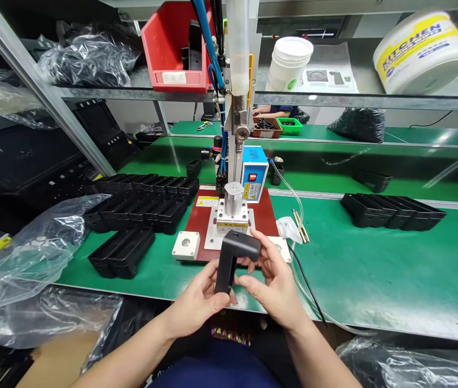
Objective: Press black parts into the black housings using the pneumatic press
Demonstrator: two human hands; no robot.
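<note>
An L-shaped black plastic part (234,250) is held up in front of the press, above the front edge of the bench. My left hand (198,299) grips its lower end, with the thumb across the bottom. Around the upper right end, my right hand (275,280) has its fingers behind the part and its thumb near the inner corner. Just behind the part stands the metal fixture (233,207) on the red base plate (263,210) of the press. White button blocks lie at either side, the left one (185,246) in full view, the right one partly behind my right hand.
Rows of black parts (143,202) stand at the left, with more (390,211) at the right. A clear plastic bag (38,253) hangs over the left edge. A blue box (254,172), hoses (309,302) and an overhead shelf (334,99) surround the press. Another person's arm (271,109) shows behind.
</note>
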